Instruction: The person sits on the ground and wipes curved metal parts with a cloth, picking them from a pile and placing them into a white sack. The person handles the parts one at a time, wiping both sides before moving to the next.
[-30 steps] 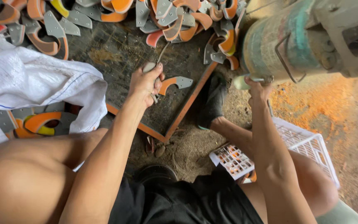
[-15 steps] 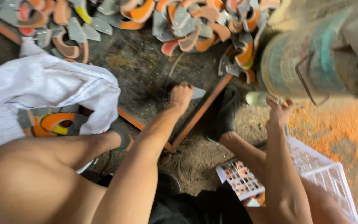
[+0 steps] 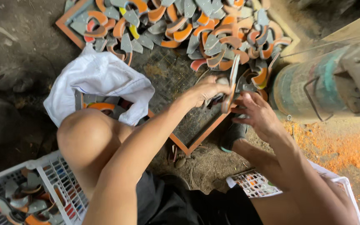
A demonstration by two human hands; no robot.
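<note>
- The orange-framed mesh tray [image 3: 196,139] on the ground carries a heap of grey-and-orange curved pieces [image 3: 213,33] along its far edge; the near part is bare mesh.
- The left hand [image 3: 207,89] is closed around a flat grey-and-orange piece [image 3: 231,85], held on edge above the tray's right side.
- The right hand [image 3: 258,113] has its fingers spread, touching the piece's lower end; whether it grips is unclear.
- Risks, as I judge them: the thin piece could slip from the pinch into the heap, or its edge could nick a fingertip.
</note>
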